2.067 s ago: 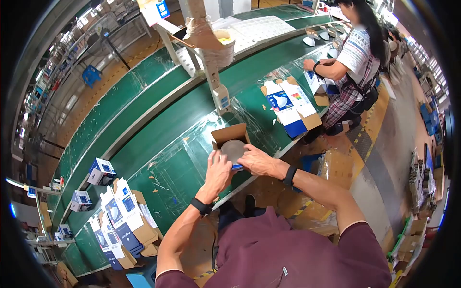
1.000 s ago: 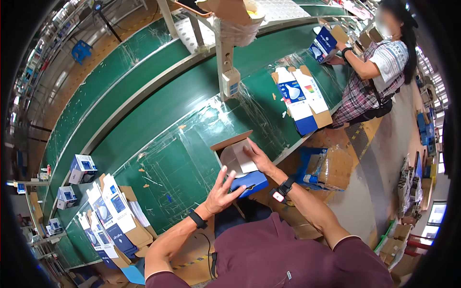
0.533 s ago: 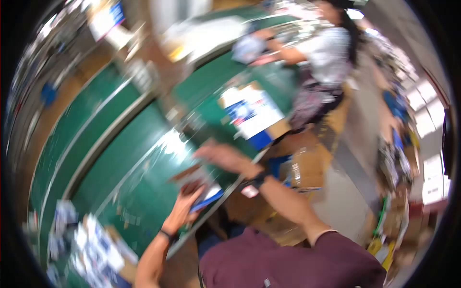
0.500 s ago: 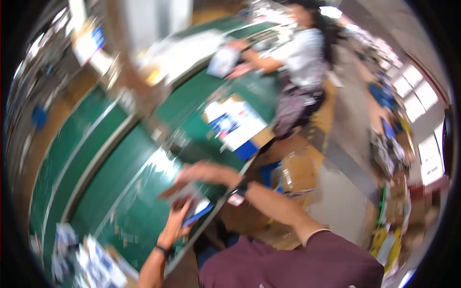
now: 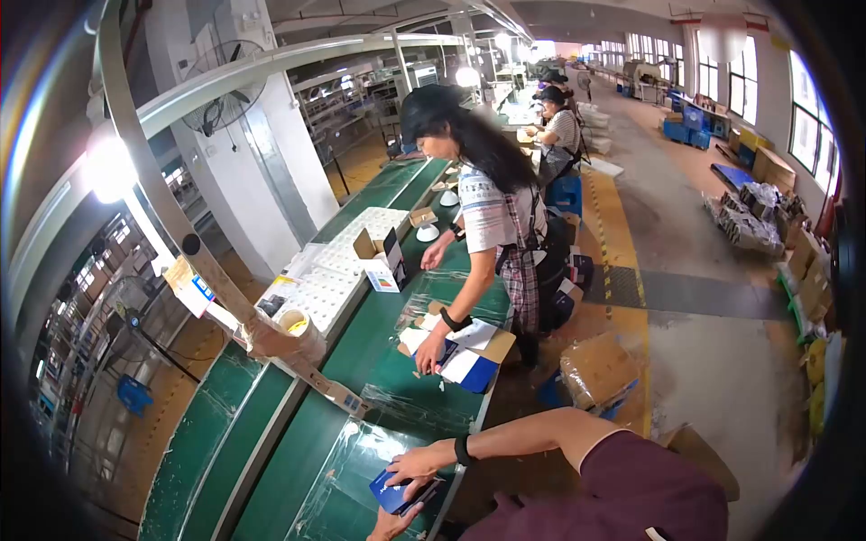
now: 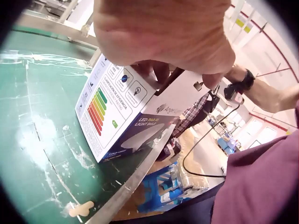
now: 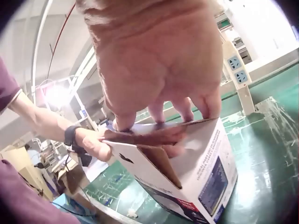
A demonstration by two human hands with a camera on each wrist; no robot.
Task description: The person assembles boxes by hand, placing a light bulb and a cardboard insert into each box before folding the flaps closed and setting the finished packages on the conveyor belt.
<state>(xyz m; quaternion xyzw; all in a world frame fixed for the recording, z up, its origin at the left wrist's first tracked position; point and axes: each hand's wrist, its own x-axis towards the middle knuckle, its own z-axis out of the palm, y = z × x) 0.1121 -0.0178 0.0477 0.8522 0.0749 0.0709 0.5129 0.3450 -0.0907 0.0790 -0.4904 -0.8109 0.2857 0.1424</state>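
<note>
A light bulb box (image 6: 119, 100), white and dark blue with a printed bulb and an energy rating scale, stands on the green bench in the left wrist view. My right hand (image 5: 419, 464) lies over its blue top flap; in the right wrist view its extended fingers (image 7: 184, 109) press down along the flap. My left hand (image 7: 93, 143) grips the box's near wall, thumb outside and fingers reaching into the opening beside a brown flap (image 7: 161, 165). Most of the left hand falls below the head view. The inside of the box is largely hidden.
A person (image 5: 487, 207) stands farther along the bench, a hand on flattened cartons (image 5: 474, 347). An open box (image 5: 383, 261) stands near white bulbs (image 5: 427, 233). A post (image 5: 316, 374) rises beside the bench. A taped carton (image 5: 600, 370) sits on the floor to the right.
The head view has swung up and right. My right hand has come down onto the box, whose blue flap now lies over the top. The other person has set down the box they held.
</note>
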